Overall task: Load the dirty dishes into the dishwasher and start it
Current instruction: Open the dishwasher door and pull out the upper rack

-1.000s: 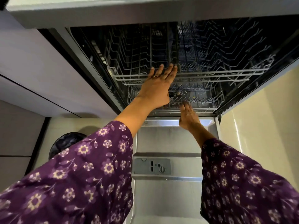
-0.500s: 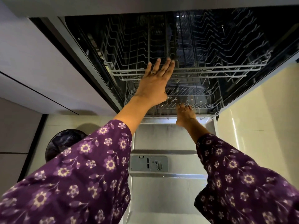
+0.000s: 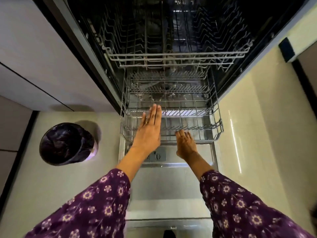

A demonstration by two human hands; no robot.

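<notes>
Right hand (image 3: 186, 145) fingers curl on the lower rack (image 3: 217, 125) front rim, left hand (image 3: 151, 129) fingers lie straight together above it; best pull evenly.

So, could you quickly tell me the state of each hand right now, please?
Left hand: open, fingers straight, holding nothing.
Right hand: fingers at the front rim of the lower rack; whether it grips cannot be told.

— Where's the camera looking from?
— From the person's head, tipped steeply down and forward into the open dishwasher (image 3: 86, 40).
— Near?
— Near enough that both sleeves (image 3: 89, 206) fill the bottom edge and the lower rack (image 3: 197, 127) sits mid-frame. Wide lens: the floor (image 3: 248, 117) and a bin (image 3: 66, 143) show at the sides. One view only.
</notes>
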